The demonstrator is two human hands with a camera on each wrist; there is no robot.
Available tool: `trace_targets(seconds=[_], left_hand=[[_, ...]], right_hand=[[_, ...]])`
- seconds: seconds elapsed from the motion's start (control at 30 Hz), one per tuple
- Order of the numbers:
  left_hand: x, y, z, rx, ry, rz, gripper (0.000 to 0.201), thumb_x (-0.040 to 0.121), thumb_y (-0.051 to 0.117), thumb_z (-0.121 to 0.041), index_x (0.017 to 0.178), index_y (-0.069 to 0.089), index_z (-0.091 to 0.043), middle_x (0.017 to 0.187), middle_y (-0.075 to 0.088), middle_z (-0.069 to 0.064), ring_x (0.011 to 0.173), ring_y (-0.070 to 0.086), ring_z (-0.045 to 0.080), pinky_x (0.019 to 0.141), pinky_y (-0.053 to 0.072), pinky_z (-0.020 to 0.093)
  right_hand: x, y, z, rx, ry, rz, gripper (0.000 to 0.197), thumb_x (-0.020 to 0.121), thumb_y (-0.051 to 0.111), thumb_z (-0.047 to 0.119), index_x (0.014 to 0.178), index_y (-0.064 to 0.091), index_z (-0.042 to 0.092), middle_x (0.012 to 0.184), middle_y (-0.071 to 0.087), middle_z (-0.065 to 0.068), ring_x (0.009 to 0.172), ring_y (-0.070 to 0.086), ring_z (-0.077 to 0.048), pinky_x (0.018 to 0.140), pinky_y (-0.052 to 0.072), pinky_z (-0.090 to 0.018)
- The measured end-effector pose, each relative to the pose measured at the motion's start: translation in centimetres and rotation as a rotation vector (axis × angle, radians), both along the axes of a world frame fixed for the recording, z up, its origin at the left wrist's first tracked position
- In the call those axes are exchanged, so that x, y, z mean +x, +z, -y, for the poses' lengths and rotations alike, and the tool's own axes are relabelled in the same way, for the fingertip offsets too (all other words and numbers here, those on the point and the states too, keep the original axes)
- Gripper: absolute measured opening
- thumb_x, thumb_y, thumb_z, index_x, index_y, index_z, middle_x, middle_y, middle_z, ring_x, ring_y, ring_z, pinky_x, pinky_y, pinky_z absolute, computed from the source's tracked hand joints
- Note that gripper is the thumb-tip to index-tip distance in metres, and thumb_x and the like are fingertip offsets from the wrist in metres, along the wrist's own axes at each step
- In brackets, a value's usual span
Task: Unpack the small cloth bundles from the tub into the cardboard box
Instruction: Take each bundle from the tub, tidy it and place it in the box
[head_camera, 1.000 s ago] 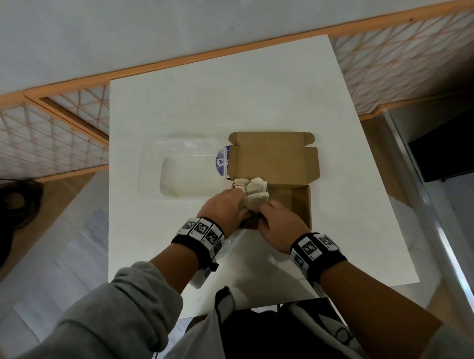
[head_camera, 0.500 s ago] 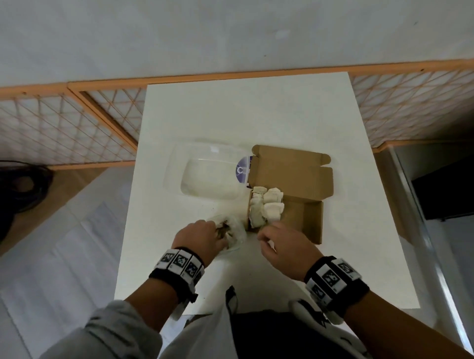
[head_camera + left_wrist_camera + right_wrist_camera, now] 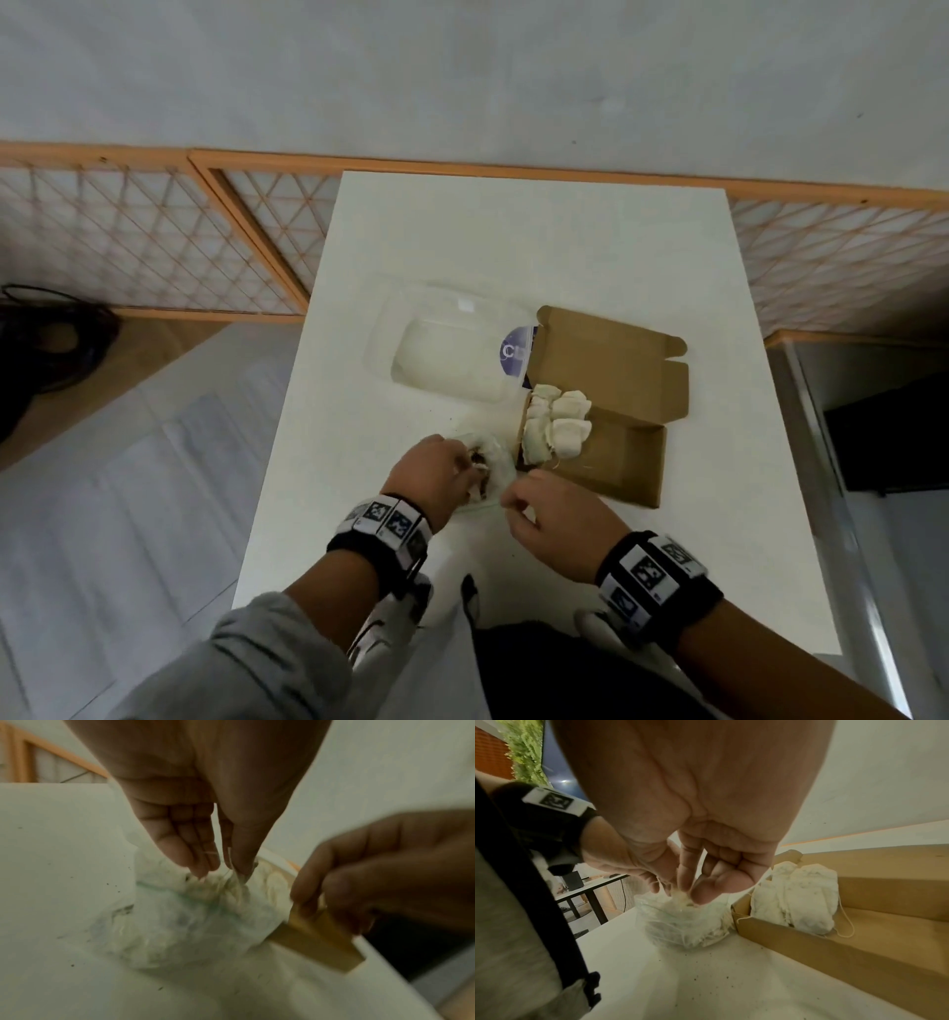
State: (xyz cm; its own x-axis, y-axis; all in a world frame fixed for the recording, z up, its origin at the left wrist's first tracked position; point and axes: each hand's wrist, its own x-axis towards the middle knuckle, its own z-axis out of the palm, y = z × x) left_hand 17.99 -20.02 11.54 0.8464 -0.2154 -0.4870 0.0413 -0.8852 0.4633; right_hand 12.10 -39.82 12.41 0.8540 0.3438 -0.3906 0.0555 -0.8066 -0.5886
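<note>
A small clear plastic tub (image 3: 495, 452) (image 3: 680, 925) with pale cloth bundles inside stands on the white table, touching the open cardboard box's (image 3: 621, 457) (image 3: 859, 947) near left corner. My left hand (image 3: 464, 465) (image 3: 223, 870) reaches over the tub (image 3: 180, 923), thumb and fingertips pinching its thin rim. My right hand (image 3: 513, 501) (image 3: 690, 894) is at the tub's mouth, thumb and forefinger pinching a pale cloth bundle (image 3: 680, 898). Several cloth bundles (image 3: 560, 426) (image 3: 795, 898) are piled in the box's left end.
A larger clear plastic container (image 3: 441, 349) with a purple label lies behind the tub, left of the box's raised lid (image 3: 611, 365). The table (image 3: 539, 246) ends close to my body. Orange lattice panels (image 3: 154, 241) stand behind it. Dark crumbs dot the tabletop.
Both hands left the bundles stacked in the box and drew back to the small tub. The left hand reached it first, and the right hand has now joined it.
</note>
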Motion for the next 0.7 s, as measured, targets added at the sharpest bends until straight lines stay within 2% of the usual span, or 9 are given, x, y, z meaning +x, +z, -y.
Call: trace_targets(seconds=[0.1, 0.17, 0.27, 0.37, 0.43, 0.5, 0.6, 0.63, 0.7], left_hand=[[-0.3, 1.5, -2.0, -0.151, 0.121, -0.056, 0.02, 0.096, 0.068, -0.043, 0.093, 0.066, -0.023, 0.098, 0.073, -0.005, 0.092, 0.067, 0.018, 0.078, 0.051, 0.031], [-0.3, 2.5, -2.9, -0.295, 0.208, -0.115, 0.015, 0.095, 0.07, -0.036, 0.09, 0.065, -0.022, 0.086, 0.077, -0.001, 0.083, 0.072, 0.022, 0.075, 0.058, 0.035], [-0.4, 4.4, -3.4, -0.531, 0.355, -0.179, 0.007, 0.096, 0.07, -0.013, 0.096, 0.067, -0.007, 0.085, 0.079, 0.011, 0.078, 0.076, 0.03, 0.075, 0.063, 0.039], [-0.6, 6.2, -3.3, -0.704, 0.423, -0.24, 0.009, 0.097, 0.067, -0.002, 0.102, 0.065, 0.005, 0.083, 0.075, 0.014, 0.072, 0.072, 0.021, 0.068, 0.061, 0.029], [-0.7, 7.1, -3.2, -0.758, 0.42, -0.249, 0.01, 0.099, 0.065, -0.001, 0.105, 0.064, 0.007, 0.082, 0.073, 0.012, 0.071, 0.069, 0.018, 0.067, 0.06, 0.025], [-0.9, 8.0, -3.3, -0.78, 0.396, -0.231, 0.011, 0.1, 0.063, -0.002, 0.106, 0.064, 0.007, 0.084, 0.072, 0.01, 0.071, 0.067, 0.016, 0.067, 0.058, 0.023], [-1.1, 9.3, -3.4, -0.783, 0.329, -0.202, 0.009, 0.101, 0.061, -0.002, 0.108, 0.064, 0.002, 0.084, 0.07, 0.007, 0.07, 0.065, 0.015, 0.065, 0.055, 0.022], [-1.2, 9.6, -3.4, -0.767, 0.304, -0.186, 0.01, 0.1, 0.063, -0.003, 0.11, 0.065, -0.001, 0.082, 0.07, 0.004, 0.069, 0.064, 0.015, 0.065, 0.053, 0.022], [-1.3, 10.2, -3.5, -0.727, 0.258, -0.151, 0.018, 0.097, 0.068, -0.007, 0.114, 0.064, -0.012, 0.077, 0.068, -0.002, 0.066, 0.063, 0.012, 0.066, 0.052, 0.024]], right_hand=[[0.5, 0.6, 0.2, 0.014, -0.044, 0.009, 0.021, 0.102, 0.054, 0.034, 0.117, 0.065, 0.027, 0.111, 0.061, 0.008, 0.094, 0.059, -0.009, 0.087, 0.054, -0.035], [1.0, 1.3, 0.1, 0.044, -0.088, 0.016, 0.027, 0.102, 0.055, 0.036, 0.127, 0.061, 0.028, 0.118, 0.061, 0.01, 0.099, 0.06, -0.006, 0.09, 0.055, -0.031], [2.0, 3.0, -0.3, 0.117, -0.151, 0.03, 0.037, 0.1, 0.059, 0.039, 0.136, 0.054, 0.033, 0.124, 0.06, 0.012, 0.108, 0.06, -0.002, 0.092, 0.055, -0.028], [2.8, 4.8, -1.1, 0.223, -0.164, 0.028, 0.043, 0.099, 0.065, 0.036, 0.141, 0.055, 0.032, 0.128, 0.061, 0.016, 0.102, 0.062, 0.0, 0.089, 0.053, -0.022], [3.2, 5.9, -1.7, 0.29, -0.172, 0.01, 0.042, 0.098, 0.067, 0.033, 0.14, 0.056, 0.033, 0.126, 0.063, 0.018, 0.086, 0.063, 0.001, 0.076, 0.051, -0.014], [3.4, 7.0, -2.1, 0.361, -0.199, -0.018, 0.04, 0.1, 0.066, 0.029, 0.139, 0.058, 0.033, 0.124, 0.064, 0.017, 0.075, 0.062, 0.001, 0.068, 0.048, -0.012], [3.4, 8.5, -2.3, 0.498, -0.24, -0.068, 0.038, 0.103, 0.064, 0.029, 0.14, 0.058, 0.032, 0.119, 0.069, 0.014, 0.077, 0.066, -0.009, 0.073, 0.057, -0.022], [3.4, 8.9, -2.3, 0.531, -0.244, -0.061, 0.037, 0.102, 0.065, 0.025, 0.139, 0.059, 0.031, 0.114, 0.071, 0.012, 0.079, 0.067, -0.013, 0.076, 0.059, -0.025], [3.5, 9.5, -2.3, 0.564, -0.238, -0.027, 0.032, 0.102, 0.066, 0.018, 0.131, 0.065, 0.03, 0.099, 0.072, 0.008, 0.073, 0.065, -0.015, 0.072, 0.058, -0.026]])
